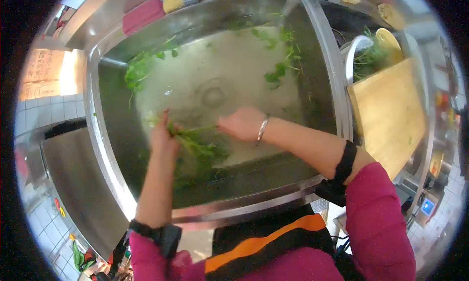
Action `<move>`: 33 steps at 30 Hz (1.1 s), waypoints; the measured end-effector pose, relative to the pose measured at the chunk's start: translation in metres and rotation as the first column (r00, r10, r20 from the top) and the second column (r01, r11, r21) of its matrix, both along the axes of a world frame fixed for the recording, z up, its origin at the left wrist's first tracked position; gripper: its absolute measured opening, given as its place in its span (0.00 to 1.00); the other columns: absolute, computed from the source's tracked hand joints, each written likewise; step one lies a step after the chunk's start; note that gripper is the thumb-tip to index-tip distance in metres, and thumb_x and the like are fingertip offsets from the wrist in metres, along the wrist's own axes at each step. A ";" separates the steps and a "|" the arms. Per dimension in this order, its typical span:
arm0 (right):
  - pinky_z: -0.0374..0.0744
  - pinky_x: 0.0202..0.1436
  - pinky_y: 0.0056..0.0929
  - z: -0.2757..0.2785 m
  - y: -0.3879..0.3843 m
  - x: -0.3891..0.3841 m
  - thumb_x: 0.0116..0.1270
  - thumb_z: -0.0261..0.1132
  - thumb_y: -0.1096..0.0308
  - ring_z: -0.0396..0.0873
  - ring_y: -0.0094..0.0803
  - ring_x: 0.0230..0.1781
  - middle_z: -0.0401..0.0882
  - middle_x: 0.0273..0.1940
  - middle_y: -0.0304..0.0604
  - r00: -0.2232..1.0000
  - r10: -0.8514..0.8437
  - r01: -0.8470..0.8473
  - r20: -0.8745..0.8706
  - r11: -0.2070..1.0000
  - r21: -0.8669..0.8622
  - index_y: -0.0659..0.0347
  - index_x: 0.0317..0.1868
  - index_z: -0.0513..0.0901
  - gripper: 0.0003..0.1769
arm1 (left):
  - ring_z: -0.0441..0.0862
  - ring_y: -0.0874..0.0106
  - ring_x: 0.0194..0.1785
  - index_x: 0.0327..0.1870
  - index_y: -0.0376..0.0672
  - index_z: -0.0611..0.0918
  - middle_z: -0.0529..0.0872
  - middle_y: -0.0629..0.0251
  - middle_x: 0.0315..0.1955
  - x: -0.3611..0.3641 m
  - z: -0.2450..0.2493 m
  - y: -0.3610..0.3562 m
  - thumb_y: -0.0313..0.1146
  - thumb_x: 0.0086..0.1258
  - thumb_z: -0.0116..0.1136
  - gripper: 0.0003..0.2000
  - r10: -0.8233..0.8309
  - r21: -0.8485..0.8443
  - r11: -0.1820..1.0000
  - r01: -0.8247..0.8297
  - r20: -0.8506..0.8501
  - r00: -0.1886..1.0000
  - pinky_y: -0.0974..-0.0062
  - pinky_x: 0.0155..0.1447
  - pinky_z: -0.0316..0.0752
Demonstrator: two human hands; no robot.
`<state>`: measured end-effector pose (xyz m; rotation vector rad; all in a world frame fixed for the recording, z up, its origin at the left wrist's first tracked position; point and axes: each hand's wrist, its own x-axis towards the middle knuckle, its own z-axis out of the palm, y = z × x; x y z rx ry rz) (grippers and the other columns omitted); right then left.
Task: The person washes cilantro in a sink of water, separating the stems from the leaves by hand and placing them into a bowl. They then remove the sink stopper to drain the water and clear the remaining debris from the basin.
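Note:
A bunch of leafy greens (201, 148) with thin stems, resembling cilantro, lies across the water in a big metal sink (224, 210). My left hand (165, 136) is closed around the bunch at its left side, and the leaves hang below toward the water. At the stems' right end, my right hand (243, 124) has its fingers closed in a pinch; motion blurs them a little. Cloudy water fills the sink, and a round drain shows under it between and beyond my hands.
Loose greens float at the sink's back left (140, 72) and back right (279, 68). Right of the sink are a wooden board (389, 115) and a white container (359, 45) with greens. A pink cloth (143, 15) lies on the back rim.

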<state>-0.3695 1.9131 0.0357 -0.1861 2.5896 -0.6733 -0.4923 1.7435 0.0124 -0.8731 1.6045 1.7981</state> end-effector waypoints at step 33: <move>0.70 0.36 0.23 -0.043 0.018 -0.076 0.55 0.57 0.55 0.72 0.25 0.29 0.76 0.30 0.39 0.744 -0.611 0.598 0.271 0.427 -0.679 0.64 0.32 0.76 0.17 | 0.69 0.78 0.29 0.39 0.45 0.77 0.72 0.73 0.27 0.015 0.000 0.020 0.37 0.60 0.49 0.10 -0.358 0.167 0.923 0.348 0.034 0.933 0.81 0.28 0.63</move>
